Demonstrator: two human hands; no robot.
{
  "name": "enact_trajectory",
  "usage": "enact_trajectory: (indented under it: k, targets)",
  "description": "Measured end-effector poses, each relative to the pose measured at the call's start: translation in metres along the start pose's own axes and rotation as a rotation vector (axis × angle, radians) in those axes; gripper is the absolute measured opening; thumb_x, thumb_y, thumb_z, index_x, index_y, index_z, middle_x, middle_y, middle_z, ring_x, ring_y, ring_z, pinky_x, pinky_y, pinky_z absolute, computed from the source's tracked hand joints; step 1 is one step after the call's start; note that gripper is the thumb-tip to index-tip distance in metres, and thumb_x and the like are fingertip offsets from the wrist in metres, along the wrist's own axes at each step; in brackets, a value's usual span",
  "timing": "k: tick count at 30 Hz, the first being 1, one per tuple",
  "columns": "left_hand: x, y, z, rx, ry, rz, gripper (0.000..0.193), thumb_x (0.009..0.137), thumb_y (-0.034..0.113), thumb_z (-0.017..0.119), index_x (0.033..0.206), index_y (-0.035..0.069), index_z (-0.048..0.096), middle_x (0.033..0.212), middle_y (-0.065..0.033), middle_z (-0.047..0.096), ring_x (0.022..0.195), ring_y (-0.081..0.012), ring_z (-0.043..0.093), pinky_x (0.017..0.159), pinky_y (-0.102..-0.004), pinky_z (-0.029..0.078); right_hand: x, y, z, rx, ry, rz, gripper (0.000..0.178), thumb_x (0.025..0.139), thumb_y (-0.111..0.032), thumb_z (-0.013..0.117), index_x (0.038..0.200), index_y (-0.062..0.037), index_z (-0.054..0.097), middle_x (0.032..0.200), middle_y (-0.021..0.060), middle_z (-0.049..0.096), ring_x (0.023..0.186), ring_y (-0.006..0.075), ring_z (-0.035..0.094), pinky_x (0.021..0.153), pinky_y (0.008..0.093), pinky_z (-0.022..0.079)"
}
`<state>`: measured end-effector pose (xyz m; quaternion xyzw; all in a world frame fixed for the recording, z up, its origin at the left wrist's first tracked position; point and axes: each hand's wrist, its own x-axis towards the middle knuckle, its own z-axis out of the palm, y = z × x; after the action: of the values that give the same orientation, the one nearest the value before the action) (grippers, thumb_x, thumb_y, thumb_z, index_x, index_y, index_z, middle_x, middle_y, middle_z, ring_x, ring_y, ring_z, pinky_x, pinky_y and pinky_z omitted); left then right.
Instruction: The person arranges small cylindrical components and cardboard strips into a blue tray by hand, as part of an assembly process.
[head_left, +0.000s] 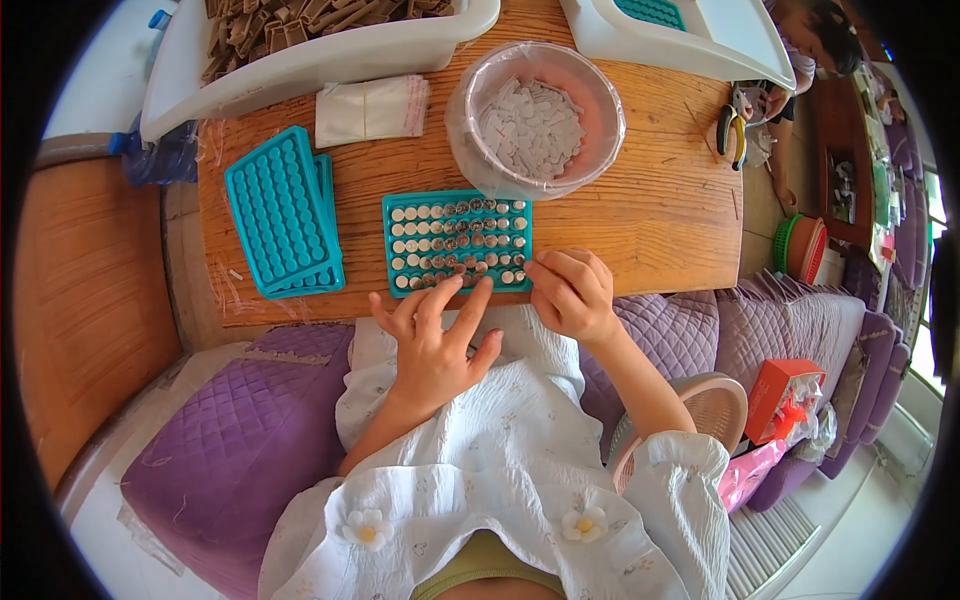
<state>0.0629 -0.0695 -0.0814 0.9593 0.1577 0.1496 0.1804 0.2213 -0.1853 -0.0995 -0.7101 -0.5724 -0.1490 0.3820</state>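
A teal tray (388, 240) lies near the table's front edge, its pockets holding rows of small round silvery discs, some pale and some darker and shinier. My left hand (435, 345) is over its near edge, fingers spread, with fingertips at the lowest row of discs (402, 282). At the tray's lower right corner is my right hand (575, 295), its fingers curled and pinched together. Whatever those fingers hold, if anything, is hidden.
Left of the tray, teal trays (280, 215) lie stacked. Behind are a plastic-lined tub (470, 110) of white pieces, a bundle of clear bags (370, 110) and a white bin (300, 75) of brown strips. Pliers (738, 130) lie at the right edge; another person (800, 50) is beyond.
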Motion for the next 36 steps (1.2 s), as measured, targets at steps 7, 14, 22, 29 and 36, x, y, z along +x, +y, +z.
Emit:
enact_trajectory:
  k: [7,14,22,29,36]
  targets:
    - [0.002,0.004,0.004,-0.026,0.012,-0.014,0.040,0.072,0.039,0.060,0.107,0.020,0.062,0.117,-0.0027,0.042,0.105,-0.0228,0.035,0.100,-0.0566,0.002,-0.005,0.001,0.003,-0.013,0.013,0.027,0.034,0.059,-0.001,0.063,0.093,-0.0061,0.062,0.093,0.0059,0.055,0.069,0.0176,0.055,0.055,0.0274,0.047]
    - [0.003,0.002,0.002,-0.042,0.000,0.011,0.043,0.072,0.041,0.060,0.111,0.022,0.060,0.119,-0.0047,0.041,0.107,-0.0241,0.033,0.100,-0.0564,0.003,-0.003,0.000,0.004,0.000,0.000,0.054,0.035,0.060,-0.001,0.064,0.094,-0.0063,0.062,0.095,0.0061,0.054,0.065,0.0181,0.054,0.054,0.0273,0.046]
    - [-0.015,-0.006,0.000,0.028,-0.031,-0.079,0.049,0.071,0.043,0.060,0.113,0.019,0.058,0.124,-0.0078,0.035,0.111,-0.0265,0.028,0.099,-0.0578,-0.001,-0.003,0.000,0.003,-0.014,-0.003,0.081,0.036,0.059,0.000,0.064,0.094,-0.0059,0.061,0.094,0.0061,0.054,0.064,0.0185,0.054,0.054,0.0272,0.046]
    - [-0.007,-0.001,0.002,-0.009,-0.041,-0.080,0.046,0.074,0.045,0.057,0.114,0.023,0.058,0.124,-0.0072,0.036,0.111,-0.0261,0.029,0.099,-0.0582,-0.003,0.000,-0.001,0.003,-0.016,-0.007,0.099,0.035,0.059,0.000,0.065,0.093,-0.0056,0.062,0.093,0.0066,0.054,0.064,0.0183,0.055,0.054,0.0271,0.046]
    - [-0.006,-0.005,0.001,-0.022,0.045,-0.123,0.048,0.074,0.046,0.057,0.114,0.020,0.058,0.125,-0.0082,0.036,0.112,-0.0263,0.028,0.099,-0.0583,-0.001,-0.003,-0.001,0.003,-0.018,-0.012,0.117,0.034,0.059,0.000,0.064,0.092,-0.0061,0.062,0.093,0.0066,0.055,0.064,0.0179,0.055,0.053,0.0269,0.046]
